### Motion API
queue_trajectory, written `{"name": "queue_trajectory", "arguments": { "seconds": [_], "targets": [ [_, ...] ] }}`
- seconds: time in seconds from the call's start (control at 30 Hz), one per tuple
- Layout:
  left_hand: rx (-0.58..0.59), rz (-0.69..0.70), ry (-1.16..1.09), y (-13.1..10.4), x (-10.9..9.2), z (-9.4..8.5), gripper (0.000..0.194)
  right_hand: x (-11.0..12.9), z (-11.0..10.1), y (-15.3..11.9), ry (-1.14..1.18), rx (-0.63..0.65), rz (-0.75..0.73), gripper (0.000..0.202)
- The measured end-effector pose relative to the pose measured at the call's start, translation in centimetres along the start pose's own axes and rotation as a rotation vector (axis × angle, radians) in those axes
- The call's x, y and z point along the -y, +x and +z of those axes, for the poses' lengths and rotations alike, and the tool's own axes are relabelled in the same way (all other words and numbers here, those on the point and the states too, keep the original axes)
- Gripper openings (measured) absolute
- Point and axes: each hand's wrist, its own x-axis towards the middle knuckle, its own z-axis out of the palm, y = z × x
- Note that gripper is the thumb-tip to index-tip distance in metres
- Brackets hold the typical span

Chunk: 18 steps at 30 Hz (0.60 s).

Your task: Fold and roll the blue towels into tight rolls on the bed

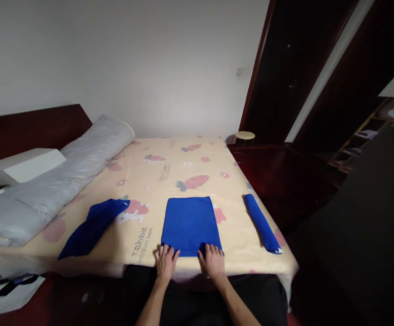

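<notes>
White wall [170, 68] rises behind the bed [170, 172], whose pale sheet carries pink carrots and rabbits; a round stool [244, 135] stands past its far right corner. Grey rolled bedding [81, 167] lies along the left side, with a white box [36, 164] near the dark headboard [37, 124].

From where I stand, the flat blue cloth [190, 224] lies on the bed straight in front of the person, most of it stretching away beyond the fingers. The left hand [165, 262] is on its near left corner, the right hand [213, 261] on its near right one, both with fingers bent over the near edge and touching the fabric. I can't tell whether they pinch it or only press down. Between the hands, a narrow band shows along that edge.

Well to the left lies a crumpled blue cloth [91, 231]; to the right, a rolled blue cloth [262, 222] slants near the bed's side.
</notes>
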Motion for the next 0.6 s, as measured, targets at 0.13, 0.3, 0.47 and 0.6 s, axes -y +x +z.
{"name": "queue_trajectory", "arguments": {
  "seconds": [0.13, 0.3, 0.47, 0.6],
  "targets": [
    [-0.009, -0.037, -0.019, -0.1, 2.6, -0.8, 0.033, -2.9, 0.1, -0.4, -0.042, -0.059, 0.005, 0.032],
    [0.013, -0.072, -0.044, 0.0, 3.5, -1.3, 0.026, -5.2, 0.8, -0.6, -0.075, -0.123, -0.008, 0.029],
    [0.031, -0.114, -0.044, 0.7, 2.3, -1.0, 0.017, -6.0, 1.5, -0.9, -0.090, -0.171, -0.052, 0.023],
    [0.060, -0.112, -0.034, 1.1, 0.9, -0.4, 0.029, -5.5, 2.5, -1.1, -0.062, -0.206, -0.135, 0.032]
  ]
}}
